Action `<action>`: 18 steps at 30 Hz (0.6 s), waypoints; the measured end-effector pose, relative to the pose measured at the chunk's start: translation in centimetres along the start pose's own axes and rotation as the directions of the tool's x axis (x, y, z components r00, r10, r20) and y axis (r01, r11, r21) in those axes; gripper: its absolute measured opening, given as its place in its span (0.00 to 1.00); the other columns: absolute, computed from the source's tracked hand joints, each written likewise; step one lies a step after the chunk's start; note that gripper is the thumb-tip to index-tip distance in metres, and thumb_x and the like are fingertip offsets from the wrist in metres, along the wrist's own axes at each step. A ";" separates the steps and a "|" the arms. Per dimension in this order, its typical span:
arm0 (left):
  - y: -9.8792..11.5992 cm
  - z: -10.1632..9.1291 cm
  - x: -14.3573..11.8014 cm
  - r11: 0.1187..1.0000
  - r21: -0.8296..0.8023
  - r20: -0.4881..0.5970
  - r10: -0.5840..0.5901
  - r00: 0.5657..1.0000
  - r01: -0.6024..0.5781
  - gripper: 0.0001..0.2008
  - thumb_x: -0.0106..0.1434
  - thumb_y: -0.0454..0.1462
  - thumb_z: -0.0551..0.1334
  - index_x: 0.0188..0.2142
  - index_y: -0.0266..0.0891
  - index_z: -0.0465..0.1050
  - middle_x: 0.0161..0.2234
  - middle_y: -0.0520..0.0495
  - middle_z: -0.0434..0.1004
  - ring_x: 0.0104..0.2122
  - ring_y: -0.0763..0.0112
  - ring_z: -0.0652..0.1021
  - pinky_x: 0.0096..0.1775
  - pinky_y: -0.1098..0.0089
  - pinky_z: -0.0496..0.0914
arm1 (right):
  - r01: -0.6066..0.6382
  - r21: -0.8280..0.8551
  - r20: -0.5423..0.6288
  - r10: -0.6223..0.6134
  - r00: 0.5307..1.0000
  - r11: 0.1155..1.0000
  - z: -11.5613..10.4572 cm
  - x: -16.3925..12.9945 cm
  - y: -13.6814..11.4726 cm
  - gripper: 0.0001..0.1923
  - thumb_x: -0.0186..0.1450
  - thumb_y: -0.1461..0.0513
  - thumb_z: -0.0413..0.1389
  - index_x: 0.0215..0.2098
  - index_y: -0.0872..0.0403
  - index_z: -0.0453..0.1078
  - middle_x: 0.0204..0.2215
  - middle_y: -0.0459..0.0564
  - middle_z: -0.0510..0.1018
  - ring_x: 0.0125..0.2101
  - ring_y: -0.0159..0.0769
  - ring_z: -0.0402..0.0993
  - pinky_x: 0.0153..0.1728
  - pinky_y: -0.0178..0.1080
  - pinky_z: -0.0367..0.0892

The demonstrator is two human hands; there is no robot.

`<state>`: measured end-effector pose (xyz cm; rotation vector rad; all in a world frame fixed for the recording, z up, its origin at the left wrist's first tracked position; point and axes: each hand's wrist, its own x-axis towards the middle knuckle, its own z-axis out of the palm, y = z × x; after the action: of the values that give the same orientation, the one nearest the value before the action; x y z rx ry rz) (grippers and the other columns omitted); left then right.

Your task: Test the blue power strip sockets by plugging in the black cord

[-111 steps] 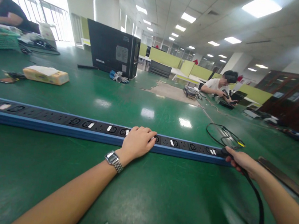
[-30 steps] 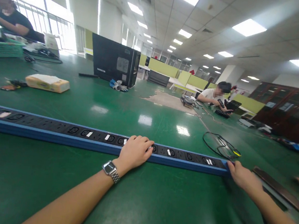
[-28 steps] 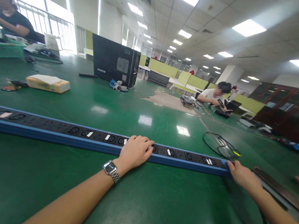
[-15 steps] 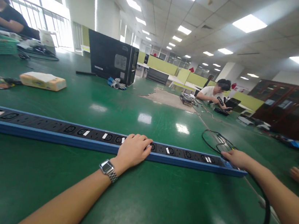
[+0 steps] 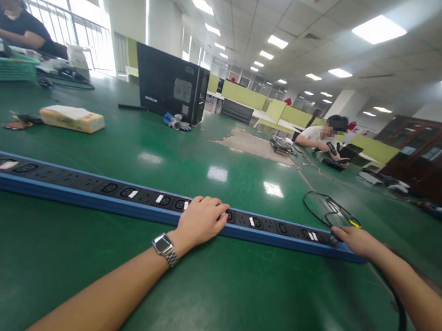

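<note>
A long blue power strip (image 5: 80, 182) with black sockets and several white labels lies across the green table. My left hand (image 5: 202, 218), a metal-band watch on its wrist, rests over the middle of the strip with its fingers curled over the far edge. At the strip's right end my right hand (image 5: 351, 241) is closed, fingertips pinched on something dark and small that I cannot make out. A black cable (image 5: 401, 325) passes under the right forearm, and a loop of thinner cable (image 5: 309, 201) lies just beyond the hand.
Toward the back stand a black computer case (image 5: 168, 85) with gloves (image 5: 177, 121) beside it and a tissue pack (image 5: 73, 119). A green basket (image 5: 7, 69) sits at far left near a person (image 5: 27, 26). Another person (image 5: 310, 135) works at the back right.
My right hand has shifted slightly, and a dark piece now shows under its fingertips. A co-worker's hand at the right edge has left the view. My left hand stays on the strip.
</note>
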<state>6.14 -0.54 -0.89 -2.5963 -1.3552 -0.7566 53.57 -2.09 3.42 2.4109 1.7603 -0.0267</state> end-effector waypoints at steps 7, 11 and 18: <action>0.0 -0.1 0.0 1.000 0.002 0.007 -0.001 1.000 0.001 0.16 0.69 0.42 0.51 0.49 0.44 0.73 0.43 0.47 0.78 0.44 0.63 0.74 0.47 0.60 0.63 | 0.018 -0.067 0.016 -0.017 1.000 0.998 0.6 0.8 -0.7 0.29 0.68 0.49 0.40 0.30 0.59 0.76 0.36 0.64 0.80 0.41 0.50 0.76 0.44 0.44 0.68; 0.0 -0.1 0.0 1.000 -0.007 0.009 -0.005 1.000 0.005 0.16 0.69 0.42 0.51 0.49 0.44 0.74 0.44 0.47 0.78 0.44 0.63 0.74 0.48 0.60 0.63 | -0.020 -0.046 -0.011 0.020 1.000 0.999 1.2 0.7 -0.6 0.30 0.68 0.49 0.40 0.32 0.60 0.76 0.36 0.65 0.80 0.41 0.52 0.77 0.44 0.45 0.68; 0.0 0.0 0.0 1.000 -0.012 0.008 -0.005 1.000 0.005 0.16 0.69 0.42 0.51 0.49 0.44 0.74 0.44 0.46 0.78 0.44 0.63 0.74 0.48 0.60 0.63 | -0.088 -0.014 -0.063 0.087 0.994 0.996 2.7 -1.2 -0.5 0.32 0.70 0.50 0.35 0.40 0.63 0.73 0.41 0.68 0.79 0.43 0.52 0.76 0.45 0.45 0.68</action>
<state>6.14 -0.60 -0.86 -2.6085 -1.3640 -0.7582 52.92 -3.46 0.86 2.5007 1.6710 0.0740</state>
